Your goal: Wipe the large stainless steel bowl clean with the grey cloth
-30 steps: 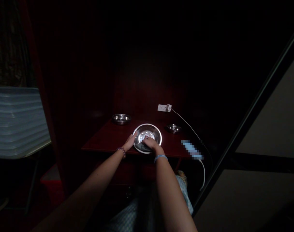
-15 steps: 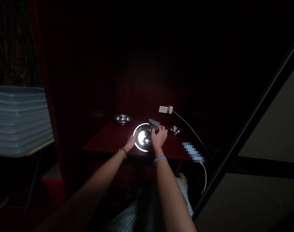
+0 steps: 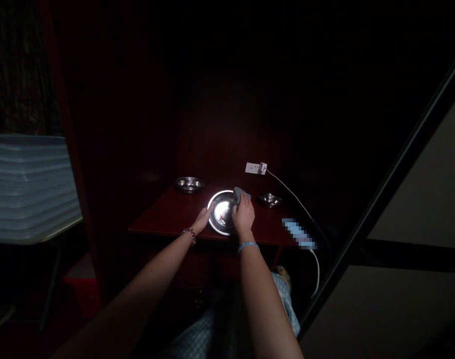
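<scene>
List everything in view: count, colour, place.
table: one, dark red, centre
large bowl: one, silver, over table
cloth: one, grey, large bowl's right rim
small bowls: two, silver, table's left and right
socket: one, white, behind table
plug: one, white, in socket
cable: count unclear, white, right of plug
pixelated item: one, blue, table's right side
stack: one, blue-grey, far left
container: one, red, lower left
panels: two, grey, far right
clothing: count unclear, pale blue, lower centre
bracelet: one, dark, left wrist
wristband: one, blue, right wrist
left hand: one, large bowl's left rim
right hand: one, on cloth
</scene>
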The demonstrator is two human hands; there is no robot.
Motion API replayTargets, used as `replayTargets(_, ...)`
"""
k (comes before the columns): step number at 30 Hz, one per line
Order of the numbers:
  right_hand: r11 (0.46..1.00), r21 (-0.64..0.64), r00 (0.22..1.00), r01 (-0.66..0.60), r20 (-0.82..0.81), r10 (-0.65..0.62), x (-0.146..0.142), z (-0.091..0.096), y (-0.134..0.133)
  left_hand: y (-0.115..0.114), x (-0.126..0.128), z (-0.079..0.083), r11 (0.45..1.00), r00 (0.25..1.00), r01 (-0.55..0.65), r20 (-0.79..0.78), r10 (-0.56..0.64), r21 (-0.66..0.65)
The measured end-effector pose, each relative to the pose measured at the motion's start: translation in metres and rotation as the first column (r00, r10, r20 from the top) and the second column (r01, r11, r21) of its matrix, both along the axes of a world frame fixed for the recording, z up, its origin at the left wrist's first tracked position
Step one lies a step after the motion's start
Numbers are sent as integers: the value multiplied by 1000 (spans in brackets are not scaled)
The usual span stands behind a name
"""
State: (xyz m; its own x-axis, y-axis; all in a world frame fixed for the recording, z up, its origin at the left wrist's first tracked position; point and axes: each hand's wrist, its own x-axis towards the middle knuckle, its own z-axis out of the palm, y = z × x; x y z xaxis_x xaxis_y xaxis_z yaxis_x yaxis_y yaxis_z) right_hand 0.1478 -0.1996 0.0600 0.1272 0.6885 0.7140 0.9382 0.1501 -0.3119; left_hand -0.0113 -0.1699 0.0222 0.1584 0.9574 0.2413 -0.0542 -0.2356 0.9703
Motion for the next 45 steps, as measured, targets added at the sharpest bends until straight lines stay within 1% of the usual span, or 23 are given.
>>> replayTargets(4,1000,14,1000,-22,-7,22,0,1,0,2,0,-1,1000,1000,-2,10,2,16)
replayTargets(9,1000,-2,999,-27,23,27,-4,6,-3,9,0,-6,999,999,41,4,-41,24)
replayTargets(11,999,-14,996,-52,67,53,-8,9,-6,10,0,-6,998,998,60,6,-60,27)
replayTargets(14,992,-35,980,-120,156,124,-14,14,-10,9,1,-5,997,997,73,35,-73,20)
replayTargets(20,966,-88,916,-243,306,258,-28,18,-15,9,3,-4,996,995,87,48,-88,9)
replayTargets(24,954,-116,883,-276,362,299,-30,17,-13,11,3,-6,998,996,63,53,-65,27)
replayTargets(28,970,-87,910,-225,337,241,-25,16,-11,9,3,-5,997,997,70,18,-71,13)
replayTargets(34,997,-49,966,-67,249,77,-14,13,-6,4,2,-2,998,998,60,8,-60,-10)
replayTargets(37,998,-63,981,7,196,5,-9,10,-5,4,2,-2,999,1000,8,5,-8,-31)
replayTargets(40,994,-92,986,56,162,-41,-5,8,-4,5,3,-3,998,998,-52,16,53,-30)
replayTargets(45,987,-143,993,74,97,-60,-3,6,-6,11,2,-7,990,990,-138,33,139,-21)
